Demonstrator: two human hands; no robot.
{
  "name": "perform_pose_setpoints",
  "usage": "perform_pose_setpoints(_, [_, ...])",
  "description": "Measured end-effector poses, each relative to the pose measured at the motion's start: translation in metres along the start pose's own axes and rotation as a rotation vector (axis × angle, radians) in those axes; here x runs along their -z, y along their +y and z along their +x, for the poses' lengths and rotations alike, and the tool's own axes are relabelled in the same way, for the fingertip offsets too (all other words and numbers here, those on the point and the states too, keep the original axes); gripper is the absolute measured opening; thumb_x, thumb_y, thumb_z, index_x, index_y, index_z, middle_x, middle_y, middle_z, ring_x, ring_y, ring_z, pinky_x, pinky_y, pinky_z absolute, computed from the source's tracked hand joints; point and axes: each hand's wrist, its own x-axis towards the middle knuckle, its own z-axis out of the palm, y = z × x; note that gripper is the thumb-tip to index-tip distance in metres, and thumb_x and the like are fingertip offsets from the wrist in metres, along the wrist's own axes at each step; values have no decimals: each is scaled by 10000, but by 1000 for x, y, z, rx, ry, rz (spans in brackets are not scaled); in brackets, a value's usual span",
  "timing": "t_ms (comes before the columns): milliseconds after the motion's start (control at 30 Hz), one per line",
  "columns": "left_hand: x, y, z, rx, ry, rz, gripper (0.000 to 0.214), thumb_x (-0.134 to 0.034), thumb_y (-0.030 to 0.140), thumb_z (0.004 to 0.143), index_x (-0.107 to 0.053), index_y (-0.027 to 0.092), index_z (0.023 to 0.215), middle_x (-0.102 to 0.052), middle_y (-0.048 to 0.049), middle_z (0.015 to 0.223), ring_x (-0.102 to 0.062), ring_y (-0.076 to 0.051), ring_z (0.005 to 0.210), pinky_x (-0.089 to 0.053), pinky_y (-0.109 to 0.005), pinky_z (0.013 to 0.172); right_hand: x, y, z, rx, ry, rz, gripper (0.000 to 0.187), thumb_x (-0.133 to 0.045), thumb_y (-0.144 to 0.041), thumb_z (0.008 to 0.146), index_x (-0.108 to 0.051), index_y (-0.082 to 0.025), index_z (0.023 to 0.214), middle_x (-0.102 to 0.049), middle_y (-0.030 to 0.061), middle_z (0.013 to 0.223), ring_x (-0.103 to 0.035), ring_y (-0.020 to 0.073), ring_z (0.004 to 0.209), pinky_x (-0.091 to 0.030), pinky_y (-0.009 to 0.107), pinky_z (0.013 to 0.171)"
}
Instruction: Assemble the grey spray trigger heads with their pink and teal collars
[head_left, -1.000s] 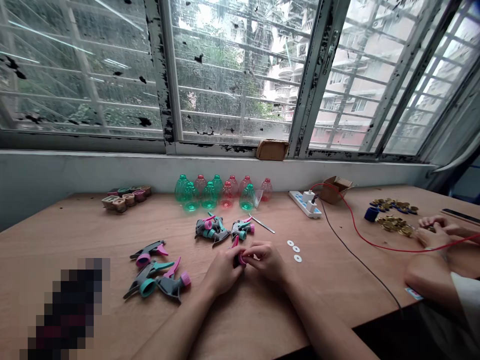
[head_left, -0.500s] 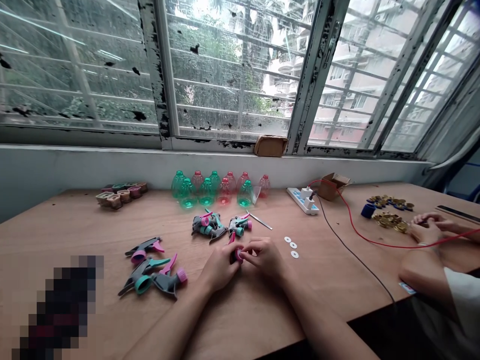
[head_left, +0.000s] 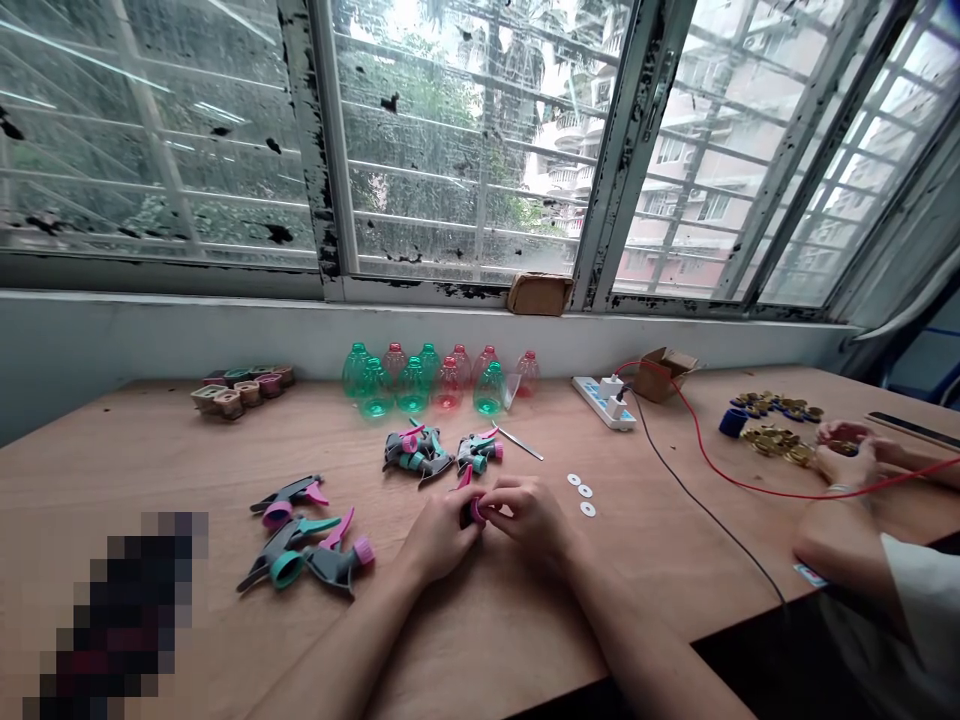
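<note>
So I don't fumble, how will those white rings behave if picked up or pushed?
The white rings look thin, so probably light and awkward to pinch. Lying flat on the tabletop, they'd likely slide rather than roll.

No legible text, brands or numbers anywhere. Ref = power strip (head_left: 596,402): any print on it too small to read. Small coloured card (head_left: 810,575), right of strip and nearer camera: markings unreadable at this size. Cardboard box (head_left: 651,386), just right of strip: can't make out lettering.
</note>
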Motion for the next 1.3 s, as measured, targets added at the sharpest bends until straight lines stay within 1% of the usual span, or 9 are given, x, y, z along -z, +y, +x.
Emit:
perform_pose_setpoints(100, [0,0,0,-1,-9,-3,313,-557,67,720,-683,197,975,-700,-18,880,-615,-159,789,-437,-224,704,0,1,0,11,-4,18,135,-612,-236,822,-746,-253,828,-678,12,744,-578,106,610,-383,211,600])
perform_pose_setpoints(233, [-1,-3,0,-7,-7,-5,374,-555,67,731,-668,208,1058,-704,-17,893,-623,-161,804,-440,-222,709,1,1,0,-17,29,13,115,-633,-232,798,-748,-236,792,-660,2,664,-533,91,533,-359,211,554])
perform_pose_setpoints(333, [-2,-7,0,1,2,3,387,-563,76,731,-662,202,1083,-707,-32,914,-631,-173,833,-447,-235,738,2,1,0,-35,27,2,111,-638,-220,786,-747,-231,762,-642,-4,609,-510,88,508,-342,213,537])
perform_pose_setpoints(567, [-3,-9,0,14,0,19,399,-562,86,730,-654,191,1104,-701,-45,905,-629,-179,829,-451,-252,752,3,2,-1,-23,-1,5,131,-618,-187,783,-742,-227,798,-646,3,641,-506,90,523,-340,209,536])
perform_pose_setpoints(700, [-2,-7,0,15,1,8,399,-555,75,726,-656,192,1093,-699,-46,917,-625,-181,842,-449,-257,758,0,4,-1,-29,13,19,132,-627,-197,789,-746,-237,826,-647,1,663,-508,85,524,-344,204,536])
perform_pose_setpoints(933, [-4,-3,-1,23,-7,30,356,-540,87,742,-673,206,1050,-704,-31,877,-617,-176,801,-439,-250,717,-3,7,0,-94,24,111,136,-665,-317,805,-758,-222,775,-664,9,619,-504,89,500,-346,207,510])
perform_pose_setpoints(1067, [-5,-3,-1,29,-4,48,363,-538,93,750,-669,204,1069,-711,-38,898,-629,-185,816,-439,-256,720,-3,7,0,-129,14,130,154,-671,-320,801,-766,-209,752,-664,13,592,-498,84,478,-342,206,491])
perform_pose_setpoints(1200, [-6,-2,-1,37,16,38,303,-544,107,749,-688,208,996,-712,-21,867,-627,-173,794,-440,-246,713,-2,8,-1,-138,-2,154,147,-672,-321,799,-773,-216,780,-688,19,618,-523,90,491,-360,205,499])
perform_pose_setpoints(1300, [-7,-3,-1,40,29,22,289,-552,110,743,-692,205,977,-712,-22,877,-626,-167,792,-443,-240,719,-1,9,0,-157,-23,220,149,-675,-324,793,-772,-211,790,-712,24,654,-547,99,502,-383,204,502])
